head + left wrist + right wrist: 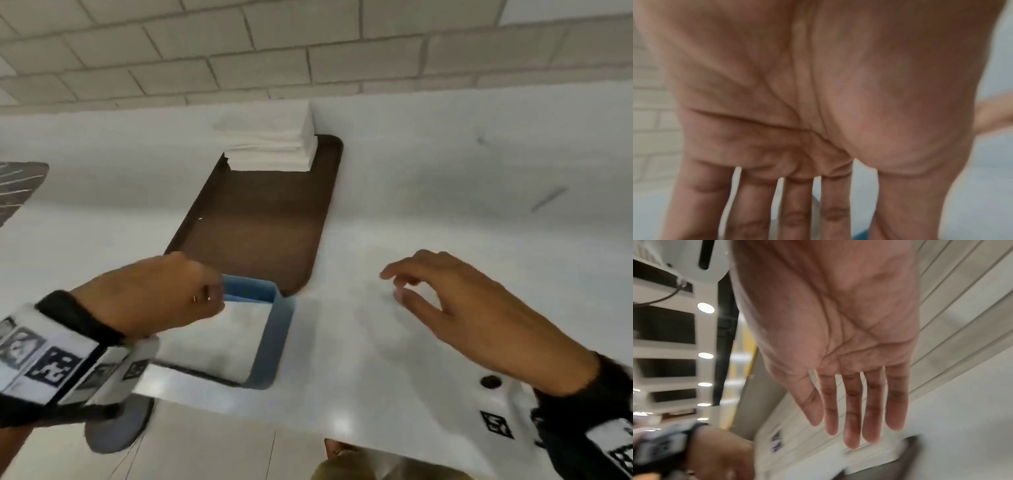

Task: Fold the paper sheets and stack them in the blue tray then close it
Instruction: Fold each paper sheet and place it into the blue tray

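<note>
A blue tray (274,339) stands near the table's front edge with white folded paper (219,342) lying inside it. My left hand (205,294) hovers over the tray's far left corner; in the left wrist view its fingers (797,211) are straight and hold nothing. Beyond it is a brown tray (260,233) with a stack of white paper sheets (270,144) at its far end. My right hand (400,284) hangs above the white table to the right of the blue tray. Its fingers (851,418) are relaxed, nearly straight and empty.
The white table (479,171) stretches right of the trays and ends at a pale brick wall (308,51). A dark patterned object (20,185) lies at the left edge. A small black spot (489,381) marks the table near my right wrist. A grey round base (116,428) sits on the floor below.
</note>
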Demonstrator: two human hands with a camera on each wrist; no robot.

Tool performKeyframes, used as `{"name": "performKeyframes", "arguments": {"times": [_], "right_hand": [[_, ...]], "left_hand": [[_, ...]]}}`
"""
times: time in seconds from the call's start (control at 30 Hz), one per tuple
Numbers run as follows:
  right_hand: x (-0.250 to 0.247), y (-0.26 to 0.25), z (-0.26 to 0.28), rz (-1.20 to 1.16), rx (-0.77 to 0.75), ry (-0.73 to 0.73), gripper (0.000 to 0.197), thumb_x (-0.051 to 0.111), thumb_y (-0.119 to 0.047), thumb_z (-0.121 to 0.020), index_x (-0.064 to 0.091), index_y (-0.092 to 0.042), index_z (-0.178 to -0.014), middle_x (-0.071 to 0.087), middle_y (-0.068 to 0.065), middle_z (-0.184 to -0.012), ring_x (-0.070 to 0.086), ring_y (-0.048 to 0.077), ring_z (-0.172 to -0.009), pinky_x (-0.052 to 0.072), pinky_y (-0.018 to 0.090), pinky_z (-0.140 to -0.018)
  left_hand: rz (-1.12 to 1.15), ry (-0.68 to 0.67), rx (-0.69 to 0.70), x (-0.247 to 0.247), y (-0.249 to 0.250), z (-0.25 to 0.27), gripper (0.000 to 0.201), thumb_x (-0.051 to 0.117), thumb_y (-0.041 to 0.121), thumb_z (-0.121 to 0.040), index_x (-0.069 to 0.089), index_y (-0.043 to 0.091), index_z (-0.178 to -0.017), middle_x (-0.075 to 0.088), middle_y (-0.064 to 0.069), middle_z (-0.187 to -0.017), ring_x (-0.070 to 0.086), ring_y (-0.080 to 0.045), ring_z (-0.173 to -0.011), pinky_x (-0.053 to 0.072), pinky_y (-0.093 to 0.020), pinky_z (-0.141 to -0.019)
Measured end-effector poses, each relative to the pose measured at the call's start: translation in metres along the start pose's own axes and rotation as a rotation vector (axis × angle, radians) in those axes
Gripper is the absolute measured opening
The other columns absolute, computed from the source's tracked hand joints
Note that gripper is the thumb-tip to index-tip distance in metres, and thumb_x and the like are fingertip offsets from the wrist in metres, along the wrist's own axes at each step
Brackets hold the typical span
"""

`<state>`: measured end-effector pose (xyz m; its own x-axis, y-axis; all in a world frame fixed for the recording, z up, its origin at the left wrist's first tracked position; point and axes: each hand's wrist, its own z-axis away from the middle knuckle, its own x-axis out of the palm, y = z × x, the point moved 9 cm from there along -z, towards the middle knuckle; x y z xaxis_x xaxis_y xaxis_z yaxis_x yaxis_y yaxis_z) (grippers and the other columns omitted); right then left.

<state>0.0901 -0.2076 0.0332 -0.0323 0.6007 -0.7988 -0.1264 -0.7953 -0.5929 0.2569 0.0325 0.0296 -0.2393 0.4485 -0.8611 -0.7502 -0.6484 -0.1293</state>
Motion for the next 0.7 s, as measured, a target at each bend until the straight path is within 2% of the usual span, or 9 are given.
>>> {"name": "performKeyframes", "arguments": {"times": [0.1,0.17,0.23,0.3,0.37,0.47,0.57,0.63,0.7], "right_hand": [[-0.052,0.123,0.061,0.184,0.268,0.112,0.023,0.047,-0.046,-0.094,0.055,-0.045,-0.115,0.053,-0.025,-0.101,0.05,0.001,-0.1,0.045,0.025,-0.075],[-0.076,0.193,0.106,0.338,0.411,0.15,0.024,0.055,-0.041,-0.092,0.058,-0.039,-0.116,0.052,-0.021,-0.101,0.049,0.005,-0.099,0.043,0.025,-0.071],[-0.083,0.243,0.146,0.459,0.534,0.056,0.033,0.057,-0.044,-0.091,0.053,-0.038,-0.122,0.049,-0.018,-0.11,0.047,0.006,-0.103,0.043,0.022,-0.073],[-0.078,0.273,0.173,0.478,0.584,-0.071,0.042,0.056,-0.048,-0.09,0.044,-0.04,-0.13,0.042,-0.018,-0.123,0.043,0.006,-0.11,0.046,0.021,-0.078],[-0.072,0.287,0.185,0.396,0.57,-0.129,0.049,0.058,-0.047,-0.09,0.036,-0.04,-0.133,0.034,-0.017,-0.129,0.039,0.006,-0.112,0.048,0.023,-0.081],[-0.07,0.295,0.187,0.317,0.512,-0.099,0.042,0.056,-0.033,-0.094,0.037,-0.037,-0.131,0.032,-0.014,-0.129,0.037,0.008,-0.11,0.05,0.028,-0.08],[-0.07,0.3,0.185,0.36,0.446,-0.052,0.028,0.047,-0.021,-0.098,0.046,-0.033,-0.123,0.041,-0.013,-0.12,0.04,0.009,-0.102,0.046,0.026,-0.069],[-0.074,0.298,0.185,0.392,0.389,-0.023,0.02,0.053,-0.021,-0.095,0.054,-0.033,-0.111,0.05,-0.015,-0.107,0.047,0.008,-0.093,0.039,0.023,-0.061],[-0.087,0.291,0.186,0.357,0.361,0.02,0.013,0.051,-0.024,-0.097,0.054,-0.032,-0.107,0.051,-0.016,-0.1,0.047,0.005,-0.088,0.031,0.019,-0.062]], "left_hand": [[0.25,0.253,0.17,-0.094,0.08,-0.001,0.012,0.058,0.059,-0.086,0.064,0.051,-0.092,0.068,0.029,-0.088,0.064,0.008,-0.076,0.052,-0.018,-0.063],[0.366,0.285,0.32,-0.135,0.147,-0.012,0.022,0.052,0.065,-0.083,0.063,0.054,-0.099,0.066,0.034,-0.093,0.063,0.012,-0.082,0.048,-0.013,-0.064],[0.409,0.238,0.458,-0.154,0.221,-0.035,0.024,0.052,0.063,-0.086,0.063,0.051,-0.103,0.066,0.029,-0.093,0.065,0.006,-0.085,0.05,-0.013,-0.066],[0.371,0.187,0.539,-0.151,0.289,-0.064,0.02,0.055,0.054,-0.092,0.065,0.043,-0.105,0.066,0.02,-0.087,0.065,0.001,-0.083,0.05,-0.015,-0.072],[0.286,0.139,0.614,-0.132,0.353,-0.091,0.016,0.057,0.044,-0.096,0.067,0.035,-0.106,0.066,0.016,-0.086,0.063,-0.002,-0.083,0.052,-0.023,-0.076],[0.087,0.07,0.643,-0.085,0.416,-0.122,0.019,0.057,0.044,-0.097,0.062,0.033,-0.111,0.064,0.016,-0.104,0.06,-0.007,-0.097,0.049,-0.028,-0.081],[-0.155,0.037,0.593,-0.043,0.43,-0.138,0.033,0.058,0.046,-0.095,0.051,0.028,-0.122,0.058,0.008,-0.121,0.058,-0.018,-0.109,0.038,-0.028,-0.08],[-0.214,-0.02,0.561,-0.023,0.426,-0.143,0.041,0.06,0.042,-0.094,0.047,0.023,-0.127,0.055,0.005,-0.124,0.057,-0.021,-0.11,0.036,-0.029,-0.079],[-0.176,-0.018,0.555,-0.015,0.421,-0.142,0.028,0.061,0.031,-0.093,0.048,0.023,-0.117,0.056,0.004,-0.116,0.058,-0.022,-0.101,0.035,-0.027,-0.07]]}}
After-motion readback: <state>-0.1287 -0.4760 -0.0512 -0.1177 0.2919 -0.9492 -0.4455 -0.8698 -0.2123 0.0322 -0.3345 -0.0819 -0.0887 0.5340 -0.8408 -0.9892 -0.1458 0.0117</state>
